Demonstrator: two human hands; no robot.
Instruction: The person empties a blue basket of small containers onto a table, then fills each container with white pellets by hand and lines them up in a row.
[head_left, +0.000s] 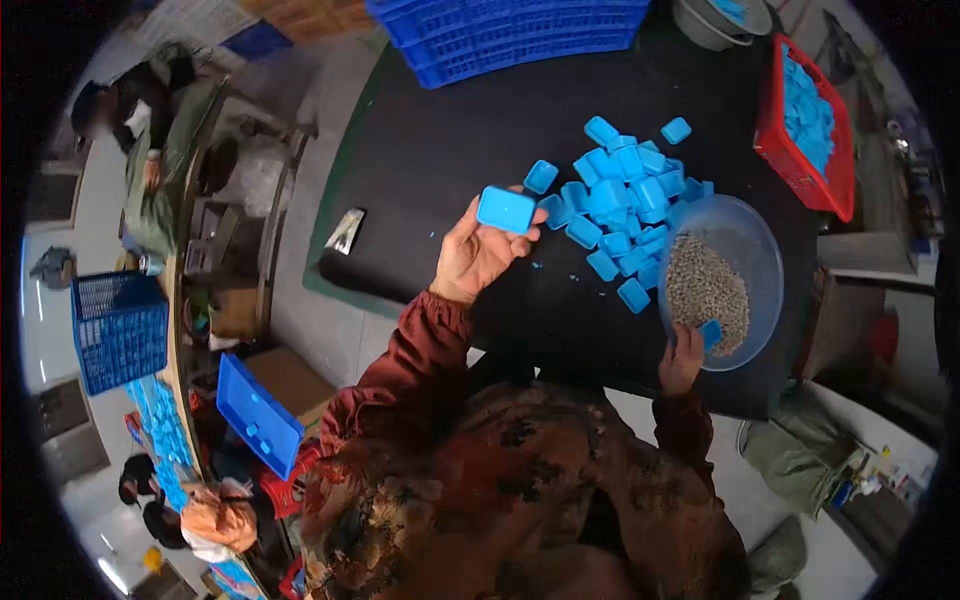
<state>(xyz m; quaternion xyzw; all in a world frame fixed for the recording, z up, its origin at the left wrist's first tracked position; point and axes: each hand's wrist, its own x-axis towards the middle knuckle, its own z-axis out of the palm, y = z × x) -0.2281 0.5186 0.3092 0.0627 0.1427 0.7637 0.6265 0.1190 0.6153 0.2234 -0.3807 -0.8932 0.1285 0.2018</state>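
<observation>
My left hand (478,255) is raised over the black tabletop, its fingers closed around a small blue rectangular plastic piece (505,210). At the near right, my right hand (682,358) reaches over the rim of a translucent bowl (768,262). Between its fingers is another small blue piece (710,334), touching or just above the beige pellets (705,285) in the bowl. A loose pile of similar blue pieces (612,200) lies left of the bowl, some with open, tray-like sides showing.
A blue crate (520,45) stands at the table's far edge. To the right, a red basket (838,180) holds blue pieces, with a grey basin (705,35) behind. A shiny packet (345,231) lies at left. Other people sit at a bench further left, beside another blue crate (120,335).
</observation>
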